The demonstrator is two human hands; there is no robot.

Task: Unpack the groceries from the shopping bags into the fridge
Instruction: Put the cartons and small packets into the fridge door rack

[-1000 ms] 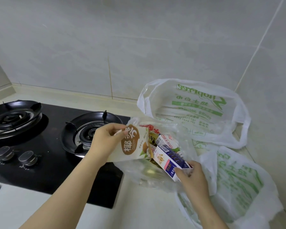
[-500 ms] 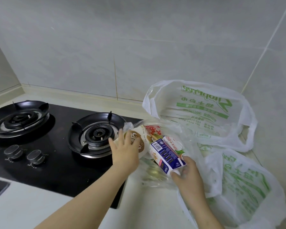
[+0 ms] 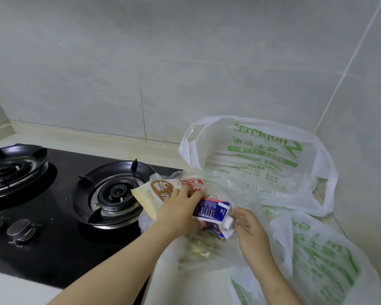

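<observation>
- One blue-and-white carton (image 3: pixel 213 213) lies tilted on top of a clear plastic bag (image 3: pixel 207 249) of groceries on the pale surface (image 3: pixel 196 289), just right of the hob, between the two hands.
- Left hand (image 3: pixel 178 213) lies across the spot where the carton meets a beige pouch with a brown label (image 3: pixel 156 192), its fingers bent over the carton's far end. Which of the two it grips cannot be told.
- Right hand (image 3: pixel 249 227) sits at the carton's white near end with its fingers loosely spread, the tips at or touching the carton, not closed round it.
- A red-printed packet (image 3: pixel 191 182) shows just behind the left hand's fingers.
- Two white shopping bags with green print stand to the right: one (image 3: pixel 262 155) gaping open against the tiled wall (image 3: pixel 185 62), the other (image 3: pixel 323 260) nearer the camera.
- A black gas hob (image 3: pixel 53 249) with two burners fills the left side, and the pouch overhangs the nearer burner (image 3: pixel 117 192).
</observation>
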